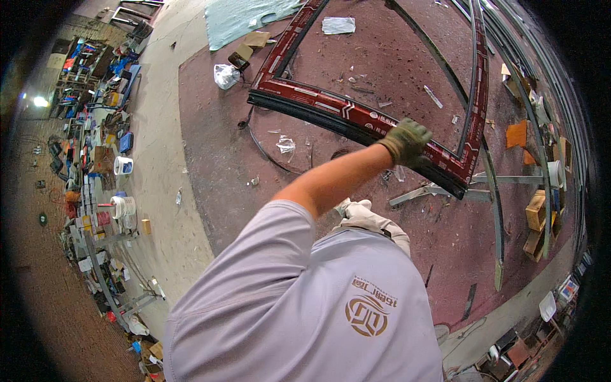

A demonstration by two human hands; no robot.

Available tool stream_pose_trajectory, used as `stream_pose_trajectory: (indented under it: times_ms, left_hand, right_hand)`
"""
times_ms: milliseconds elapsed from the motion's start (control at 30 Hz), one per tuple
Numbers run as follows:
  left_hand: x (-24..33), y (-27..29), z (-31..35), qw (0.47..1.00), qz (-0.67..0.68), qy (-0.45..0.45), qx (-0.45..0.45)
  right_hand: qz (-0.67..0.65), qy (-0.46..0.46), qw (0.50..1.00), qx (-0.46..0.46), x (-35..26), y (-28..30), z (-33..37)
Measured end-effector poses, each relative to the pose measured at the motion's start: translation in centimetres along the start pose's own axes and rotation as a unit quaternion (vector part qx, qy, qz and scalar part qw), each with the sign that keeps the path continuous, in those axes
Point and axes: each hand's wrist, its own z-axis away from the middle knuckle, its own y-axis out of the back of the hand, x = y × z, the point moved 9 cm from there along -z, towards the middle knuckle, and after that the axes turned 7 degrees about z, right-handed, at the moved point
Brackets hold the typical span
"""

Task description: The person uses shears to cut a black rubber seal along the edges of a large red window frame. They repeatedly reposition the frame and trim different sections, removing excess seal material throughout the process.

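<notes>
My left hand [409, 141], in an olive-green work glove, reaches out across my body. Its fingers curl over the near bar of a large window frame [312, 98], close to the right-hand corner. Dark red film with white print covers the frame's faces, and black profile runs along its near edge. The far ends of the frame pass out of the picture at the top. Below that corner stand grey metal support bars [445, 190]. My right hand does not show.
Scraps of clear plastic [286, 144] and offcuts litter the reddish floor mat [216, 127]. A white plastic bag [226, 76] lies left of the frame. Long metal profiles [560, 95] line the right side, near wooden blocks [536, 210]. Buckets [123, 166] and tools crowd the left wall.
</notes>
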Motion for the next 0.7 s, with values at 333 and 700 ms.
stream_pose_trajectory:
  times_ms: [333,700]
  left_hand:
    - [-3.7,4.7,3.8,0.998,0.042,-0.04,-0.012]
    - [1.3,0.1,-1.3,0.994,0.016,-0.093,-0.051]
  right_hand:
    - [-0.07,-0.018,0.997,0.014,-3.9,3.1,1.6]
    - [-0.07,-0.093,0.99,-0.074,-0.7,-7.6,9.1]
